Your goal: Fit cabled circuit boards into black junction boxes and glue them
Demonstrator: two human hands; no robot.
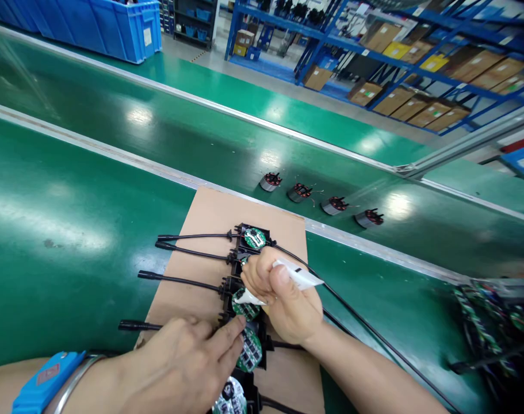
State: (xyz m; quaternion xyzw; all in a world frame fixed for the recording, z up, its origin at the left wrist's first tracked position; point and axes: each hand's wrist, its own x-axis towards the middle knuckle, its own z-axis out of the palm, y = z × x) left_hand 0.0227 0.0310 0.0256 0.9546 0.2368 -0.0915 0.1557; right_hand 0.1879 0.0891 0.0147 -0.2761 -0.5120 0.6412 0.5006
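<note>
My right hand (287,293) is closed round a white squeeze tube (302,276), its flattened end sticking out past the thumb. The tube's white nozzle (249,298) points down at a round green circuit board (247,310) in a black housing; whether it touches cannot be made out. My left hand (184,356) lies to the left with fingers stretched out, the index fingertip at that board's lower edge. Just below is another round board (249,351), and a silvery round one (230,397) sits nearest me. At the far end of the row another board (255,238) shows.
The housings stand on a brown cardboard sheet (214,210) over a green bench. Black cables (197,282) run out both sides. Several motor stators (300,192) line up behind a metal rail. More circuit boards (481,322) pile up at right.
</note>
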